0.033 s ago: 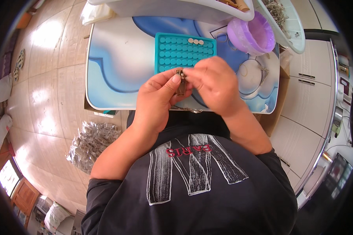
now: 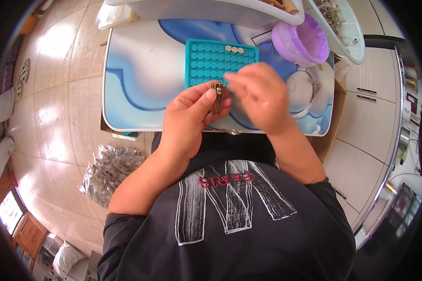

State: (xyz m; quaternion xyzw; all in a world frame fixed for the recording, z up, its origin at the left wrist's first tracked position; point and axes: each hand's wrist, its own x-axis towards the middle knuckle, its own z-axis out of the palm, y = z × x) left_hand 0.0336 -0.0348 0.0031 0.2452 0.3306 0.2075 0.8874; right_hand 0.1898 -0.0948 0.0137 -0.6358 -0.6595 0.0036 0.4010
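Observation:
My left hand [image 2: 188, 107] is closed round a small dark bronze-coloured metal piece [image 2: 217, 99], narrow and upright, with a bright fitting near its upper end. The thumb presses on its left side. Just to the right, my right hand [image 2: 262, 96] is raised, its fingertips smeared by motion. Whether anything lies between those fingers is hidden. Beyond both hands is a teal tray [image 2: 188, 65] with rows of round teal spots and a few white discs [image 2: 234, 49] near its far right. Small metal pieces [image 2: 229, 132] lie at the table's near edge.
A blue-and-white patterned table [image 2: 136, 56] carries the tray. At the back stand a white bin [image 2: 211, 11], a purple bowl [image 2: 290, 44] and a tilted pale basket [image 2: 354, 35] of small parts. A thin looped wire [image 2: 309, 93] lies right; a clear bag of pieces [image 2: 112, 173] is on the floor.
My right hand has moved slightly right, away from the metal piece, uncovering more of it. My left hand keeps its hold in the same place.

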